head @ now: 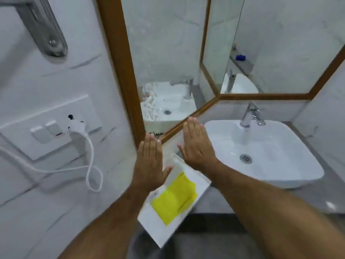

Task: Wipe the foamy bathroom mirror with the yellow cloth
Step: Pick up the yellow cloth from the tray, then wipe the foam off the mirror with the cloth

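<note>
A yellow cloth (175, 198) lies folded in a white rectangular tray (160, 230) on the grey counter below my forearms. The wood-framed mirror (164, 53) stands on the left wall, with white foam (158, 94) on its lower part. My left hand (150, 161) is flat with fingers straight, just below the mirror's bottom corner and above the tray. My right hand (196, 144) is also flat and empty, beside the mirror's lower frame edge. Neither hand touches the cloth.
A white basin (270, 152) with a chrome tap (251, 114) running water sits on the right. A second framed mirror (280, 43) covers the back wall. A switch plate (50, 128) with a white plug and looped cable is on the left wall.
</note>
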Tool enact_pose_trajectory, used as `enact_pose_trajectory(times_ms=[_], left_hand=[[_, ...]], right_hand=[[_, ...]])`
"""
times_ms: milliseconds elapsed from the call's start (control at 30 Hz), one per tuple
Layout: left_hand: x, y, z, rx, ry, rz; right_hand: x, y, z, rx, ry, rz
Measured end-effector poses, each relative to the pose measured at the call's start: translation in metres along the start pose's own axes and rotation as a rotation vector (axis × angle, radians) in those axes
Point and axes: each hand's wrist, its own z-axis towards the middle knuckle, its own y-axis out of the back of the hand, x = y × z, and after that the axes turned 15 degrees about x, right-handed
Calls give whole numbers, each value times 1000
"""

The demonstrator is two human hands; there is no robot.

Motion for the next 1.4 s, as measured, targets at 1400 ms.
enact_pose_trajectory(times_ms=[1400], left_hand=[[39,275,135,-194,-208,545]], right_hand=[[-75,203,125,-271,-33,2326]])
